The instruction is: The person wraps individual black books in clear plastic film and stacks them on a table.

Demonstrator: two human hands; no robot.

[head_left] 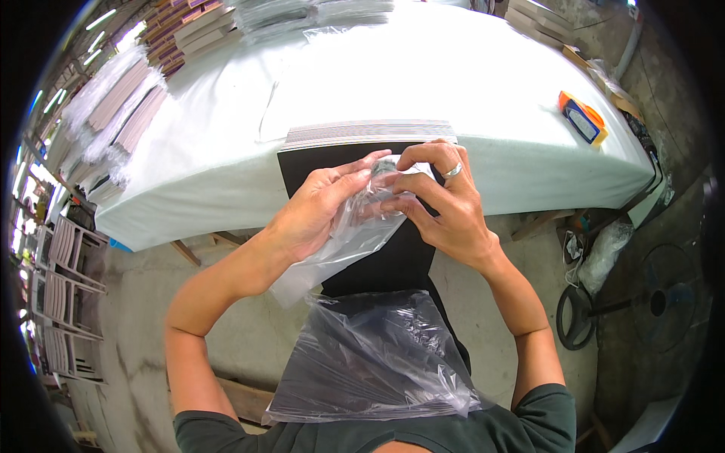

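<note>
Both hands meet over a clear plastic bag [332,253] near the table's front edge. My left hand [313,208] pinches the bag's upper edge between thumb and fingers. From the other side, my right hand [449,200], with a ring on one finger, has bent fingers gripping the same bunched film. Beneath the hands is a black sheet or board [370,268], partly hidden by them and the bag. Just behind lies a stack of thin flat boards [366,134], its layered edges facing me. More clear plastic bags [370,355] lie spread across my lap.
A white-covered table [211,181] spans the front. Plastic-wrapped stacks [124,106] stand at its left, with more wrapped packs [310,13] at the back. An orange and blue container [583,118] sits at the right. Stacked chairs [68,302] are far left; a fan [657,302] stands right.
</note>
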